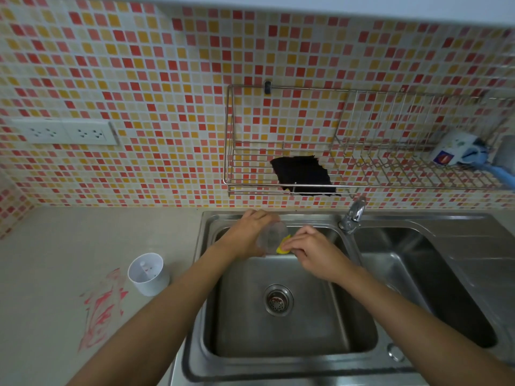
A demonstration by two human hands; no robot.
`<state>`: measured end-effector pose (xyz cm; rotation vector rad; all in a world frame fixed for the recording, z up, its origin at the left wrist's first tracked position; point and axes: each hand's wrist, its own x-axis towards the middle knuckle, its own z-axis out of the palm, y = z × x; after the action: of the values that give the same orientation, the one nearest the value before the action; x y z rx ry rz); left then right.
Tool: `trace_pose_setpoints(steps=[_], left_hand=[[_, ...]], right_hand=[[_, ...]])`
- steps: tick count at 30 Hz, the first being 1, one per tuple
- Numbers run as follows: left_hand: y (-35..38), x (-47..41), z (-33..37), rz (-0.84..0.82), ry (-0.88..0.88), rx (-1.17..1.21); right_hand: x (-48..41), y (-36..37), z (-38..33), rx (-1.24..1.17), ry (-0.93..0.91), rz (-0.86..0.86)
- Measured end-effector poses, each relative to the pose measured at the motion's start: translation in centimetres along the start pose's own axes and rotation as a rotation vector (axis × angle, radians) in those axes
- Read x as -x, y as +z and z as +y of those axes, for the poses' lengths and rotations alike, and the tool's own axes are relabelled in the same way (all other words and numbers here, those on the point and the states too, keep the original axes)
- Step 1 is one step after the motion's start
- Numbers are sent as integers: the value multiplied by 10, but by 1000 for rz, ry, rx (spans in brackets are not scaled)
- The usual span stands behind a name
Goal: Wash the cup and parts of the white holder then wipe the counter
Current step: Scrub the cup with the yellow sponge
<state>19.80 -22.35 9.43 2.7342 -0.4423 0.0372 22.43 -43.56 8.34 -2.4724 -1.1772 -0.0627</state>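
Over sink [211,277], cup [274,236] in left grip [248,232]

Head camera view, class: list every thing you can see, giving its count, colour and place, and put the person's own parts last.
Sink: one with two basins, steel, right of the counter.
Tap: one, chrome, between the basins.
Drain strainer: one, metal, left basin floor.
Counter: one, beige, left of sink.
Red smear: one, on counter.
White holder: one, upright on counter beside the smear.
Rack: one, wire, on tiled wall.
Black cloth: one, in rack.
Mug: one, white, rack's right end.
Sockets: two, white, wall left.
Cup: one, clear, over left basin.
Sponge: one, yellow, at cup.
Left hand: holds cup.
Right hand: holds sponge.
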Motion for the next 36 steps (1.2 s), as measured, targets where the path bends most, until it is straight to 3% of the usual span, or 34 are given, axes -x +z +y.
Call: trace_pose_setpoints(steps=[6,10,14,19,24,26,30,33,36], left_hand=[[0,-6,3,23,61,-12],[-1,-2,-2,22,31,52],[-1,-2,-5,53,38,108],[-6,-3,-5,54,-16,236],[4,-3,1,183,-104,287],[7,-4,-1,235,-80,272],[8,-4,-13,212,-53,210],[8,-6,-15,169,-55,74],[5,-8,-13,122,-40,19]], right_hand=[[0,8,-2,223,-78,40],[3,-1,-2,117,-98,88],[2,1,5,184,-187,70],[-3,-5,-1,239,-224,207],[-11,-12,-7,210,-248,247],[-15,-12,-12,91,-170,160],[-20,-16,-12,-400,202,-52],[-21,-17,-4,-243,114,-66],[-26,-16,5,318,-187,-7]])
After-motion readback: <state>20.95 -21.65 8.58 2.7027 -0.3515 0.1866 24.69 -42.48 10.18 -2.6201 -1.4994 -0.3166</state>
